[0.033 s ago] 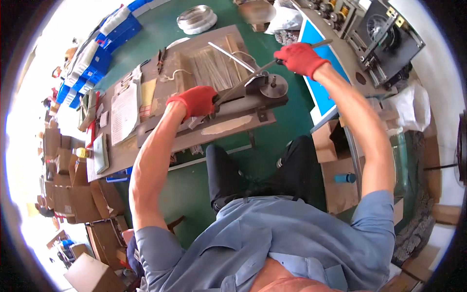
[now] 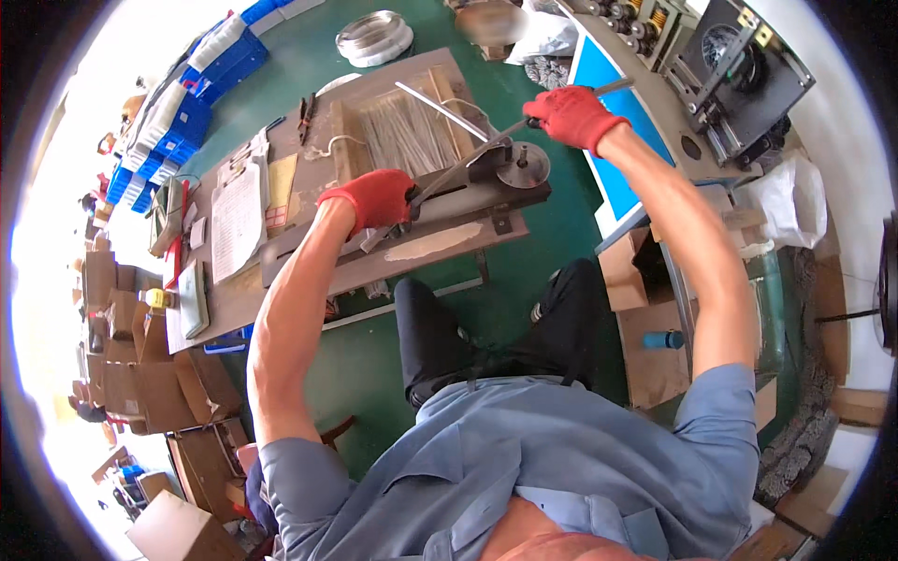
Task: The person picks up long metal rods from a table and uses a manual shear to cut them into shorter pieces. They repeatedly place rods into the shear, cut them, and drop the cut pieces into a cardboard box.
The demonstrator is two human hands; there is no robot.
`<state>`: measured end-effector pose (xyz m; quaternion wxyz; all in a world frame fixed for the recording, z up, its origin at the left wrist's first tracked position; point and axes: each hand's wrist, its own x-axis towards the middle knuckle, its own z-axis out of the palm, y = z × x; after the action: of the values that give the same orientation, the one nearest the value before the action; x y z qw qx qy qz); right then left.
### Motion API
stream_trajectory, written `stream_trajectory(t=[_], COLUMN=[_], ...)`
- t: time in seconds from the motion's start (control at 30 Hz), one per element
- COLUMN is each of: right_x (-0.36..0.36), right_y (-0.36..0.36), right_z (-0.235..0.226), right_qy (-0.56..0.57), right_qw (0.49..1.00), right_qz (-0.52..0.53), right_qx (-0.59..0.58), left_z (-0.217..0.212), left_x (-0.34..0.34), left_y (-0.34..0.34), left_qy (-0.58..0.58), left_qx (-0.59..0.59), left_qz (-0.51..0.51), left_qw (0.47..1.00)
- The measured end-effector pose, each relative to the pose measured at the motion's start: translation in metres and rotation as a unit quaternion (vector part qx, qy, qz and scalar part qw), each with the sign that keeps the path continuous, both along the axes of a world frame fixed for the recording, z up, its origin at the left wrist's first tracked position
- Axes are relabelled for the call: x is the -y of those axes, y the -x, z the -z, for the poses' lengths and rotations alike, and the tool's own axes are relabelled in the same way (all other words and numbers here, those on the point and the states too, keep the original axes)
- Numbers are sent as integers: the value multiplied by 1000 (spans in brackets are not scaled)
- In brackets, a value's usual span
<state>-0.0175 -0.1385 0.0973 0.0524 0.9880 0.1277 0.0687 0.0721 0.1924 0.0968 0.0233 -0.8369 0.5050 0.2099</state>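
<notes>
My right hand [image 2: 572, 118], in a red glove, is closed around the upper part of a long flat metal bar [image 2: 468, 165], whose far end sticks out past the fist. The bar slopes down leftward to my left hand [image 2: 372, 200], also red-gloved, with its fingers curled at the lower end; a dark piece shows there. Beneath the bar is a bench-mounted metal fixture [image 2: 458, 199] with a round metal disc [image 2: 522, 166] at its right end. A bright thin metal strip [image 2: 440, 110] slants from the fixture over a wooden tray [image 2: 348, 145] of thin rods [image 2: 407, 131].
The brown worktable [image 2: 426, 67] also carries papers [image 2: 238, 220], pliers [image 2: 306, 117] and a flat green case [image 2: 194, 297]. To the right stands a blue-topped bench [image 2: 613, 182] with machinery. Blue bins [image 2: 187, 117] and cardboard boxes [image 2: 159, 388] line the left. A wire coil [image 2: 374, 39] lies beyond.
The whole view has shifted very slightly. Both hands keep their holds on the bar.
</notes>
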Motion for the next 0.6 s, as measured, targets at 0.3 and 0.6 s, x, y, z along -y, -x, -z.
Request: stream_trajectory(t=[0.3, 0.6], right_x=[33, 57], right_y=[20, 19], right_z=[54, 82], right_qy=[-69, -97], right_qw=[997, 990], right_qz=[38, 101], right_qx=[1, -23], left_z=[33, 92], left_x=[38, 63], left_y=[43, 49], left_qy=[52, 262], left_qx=[132, 232], left_qz=[-84, -148], left_qw=[986, 925])
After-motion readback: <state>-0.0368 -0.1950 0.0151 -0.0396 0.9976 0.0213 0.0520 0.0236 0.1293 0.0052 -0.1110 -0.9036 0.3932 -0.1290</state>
